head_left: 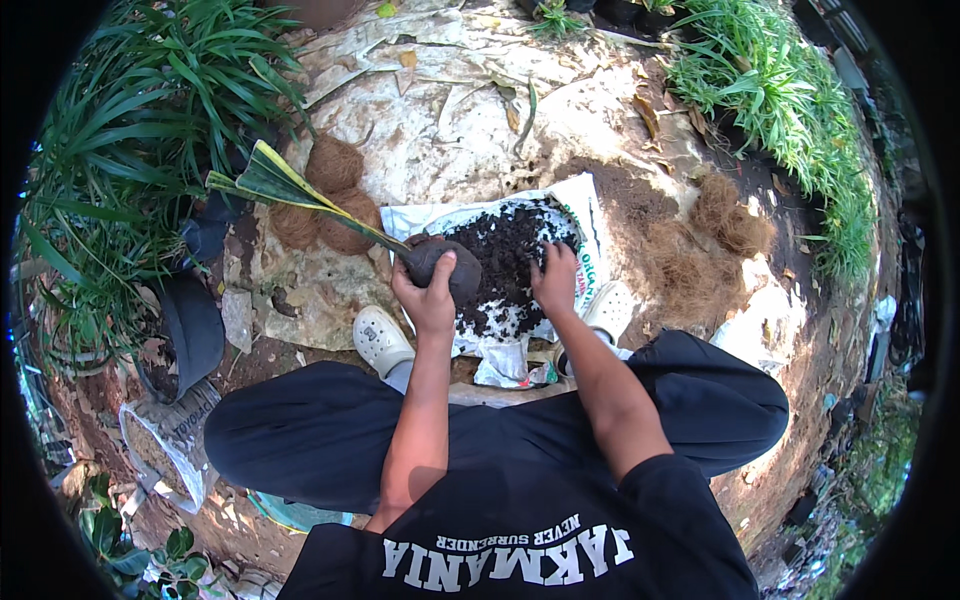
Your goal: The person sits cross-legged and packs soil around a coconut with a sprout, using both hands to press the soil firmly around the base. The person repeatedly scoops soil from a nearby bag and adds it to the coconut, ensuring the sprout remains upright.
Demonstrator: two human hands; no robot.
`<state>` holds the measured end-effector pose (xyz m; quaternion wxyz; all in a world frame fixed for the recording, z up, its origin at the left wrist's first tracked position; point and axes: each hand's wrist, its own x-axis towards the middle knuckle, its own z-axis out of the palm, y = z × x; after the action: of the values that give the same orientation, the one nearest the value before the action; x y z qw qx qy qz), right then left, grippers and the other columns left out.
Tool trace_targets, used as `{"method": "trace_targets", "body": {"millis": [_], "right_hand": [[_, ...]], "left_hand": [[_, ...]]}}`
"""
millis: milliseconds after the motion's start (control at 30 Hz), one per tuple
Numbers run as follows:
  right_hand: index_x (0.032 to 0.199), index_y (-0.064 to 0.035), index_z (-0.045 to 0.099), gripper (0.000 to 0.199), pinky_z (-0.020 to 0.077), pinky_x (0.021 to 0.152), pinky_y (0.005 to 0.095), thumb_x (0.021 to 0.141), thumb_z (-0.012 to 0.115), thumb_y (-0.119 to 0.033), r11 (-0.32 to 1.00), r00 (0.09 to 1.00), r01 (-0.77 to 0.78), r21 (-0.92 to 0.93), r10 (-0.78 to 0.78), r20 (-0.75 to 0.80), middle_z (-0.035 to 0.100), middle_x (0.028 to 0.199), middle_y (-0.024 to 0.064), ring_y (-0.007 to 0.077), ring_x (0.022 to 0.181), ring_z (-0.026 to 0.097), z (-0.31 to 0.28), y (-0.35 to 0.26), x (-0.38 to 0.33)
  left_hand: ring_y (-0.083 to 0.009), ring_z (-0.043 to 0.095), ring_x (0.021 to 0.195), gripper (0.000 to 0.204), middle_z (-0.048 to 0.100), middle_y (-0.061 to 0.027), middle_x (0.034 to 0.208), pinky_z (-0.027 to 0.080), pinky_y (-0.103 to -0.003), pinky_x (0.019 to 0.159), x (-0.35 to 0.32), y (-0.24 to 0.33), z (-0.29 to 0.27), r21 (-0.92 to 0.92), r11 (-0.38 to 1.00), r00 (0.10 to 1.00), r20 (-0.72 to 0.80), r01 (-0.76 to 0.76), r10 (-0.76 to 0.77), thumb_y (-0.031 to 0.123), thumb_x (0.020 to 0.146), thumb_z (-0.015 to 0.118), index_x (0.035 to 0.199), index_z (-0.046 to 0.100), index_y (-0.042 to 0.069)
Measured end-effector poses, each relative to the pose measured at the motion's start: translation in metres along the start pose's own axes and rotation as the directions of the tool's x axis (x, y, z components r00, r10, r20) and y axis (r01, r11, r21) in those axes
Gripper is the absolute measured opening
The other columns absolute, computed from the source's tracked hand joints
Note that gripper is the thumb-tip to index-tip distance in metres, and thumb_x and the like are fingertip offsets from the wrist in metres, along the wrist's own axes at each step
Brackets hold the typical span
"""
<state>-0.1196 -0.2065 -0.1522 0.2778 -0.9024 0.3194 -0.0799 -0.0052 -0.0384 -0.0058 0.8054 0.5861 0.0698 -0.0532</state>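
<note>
Head view, looking down at a squatting person in black clothes and white clogs on bare, leaf-strewn ground. The left hand (428, 296) is clamped around a dark ball of soil (447, 268) packed about the base of a plant cutting (290, 190), whose long green leaf with yellow edges slants up and to the left. The ball sits at the left edge of a white sack (590, 215) spread open and heaped with dark potting mix (505, 260). The right hand (556, 281) rests, fingers spread, on that mix to the right of the ball; whether it has gathered any cannot be told. Judging by this, the ball is already formed and still bare. Brown coconut-fibre balls (335, 195) lie far left, untouched, and loose fibre (725, 220) lies to the right.
</note>
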Motion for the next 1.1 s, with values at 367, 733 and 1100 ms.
{"method": "trace_targets", "body": {"millis": [367, 733, 1100], "right_hand": [[0.134, 0.0091, 0.043, 0.068, 0.0351, 0.111, 0.0432, 0.081, 0.071, -0.023, 0.885, 0.913, -0.405, 0.228, 0.380, 0.145, 0.042, 0.140, 0.0332, 0.0420, 0.130, 0.044, 0.045, -0.058, -0.004], [0.139, 0.0140, 0.035, 0.066, 0.0269, 0.118, 0.0431, 0.083, 0.060, -0.009, 0.919, 0.911, -0.393, 0.032, 0.385, 0.145, 0.031, 0.147, 0.0361, 0.0451, 0.138, 0.033, 0.046, -0.027, 0.023], [0.145, 0.0109, 0.025, 0.097, 0.0240, 0.118, 0.0482, 0.076, 0.080, -0.030, 0.788, 0.786, -0.615, -0.005, 0.614, 0.079, 0.020, 0.151, 0.0367, 0.0500, 0.141, 0.023, 0.030, -0.038, -0.047]], "left_hand": [[-0.0169, 0.063, 0.091, 0.036, 0.066, -0.0094, 0.104, 0.051, -0.031, 0.083, -0.006, 0.000, 0.001, 0.013, 1.000, 0.999, 0.028, 0.019, -0.019, 0.001, 0.080, 0.070, 0.114, 0.058, 0.000], [-0.0170, 0.063, 0.089, 0.034, 0.066, -0.0095, 0.105, 0.052, -0.032, 0.080, 0.001, -0.006, -0.003, 0.009, 1.000, 1.000, -0.018, 0.014, -0.014, 0.002, 0.080, 0.069, 0.113, 0.059, 0.000], [-0.0177, 0.064, 0.088, 0.035, 0.065, -0.0105, 0.104, 0.053, -0.031, 0.081, -0.001, 0.001, 0.006, -0.047, 0.991, 0.992, -0.026, 0.124, -0.126, 0.001, 0.080, 0.069, 0.112, 0.057, -0.002]]}}
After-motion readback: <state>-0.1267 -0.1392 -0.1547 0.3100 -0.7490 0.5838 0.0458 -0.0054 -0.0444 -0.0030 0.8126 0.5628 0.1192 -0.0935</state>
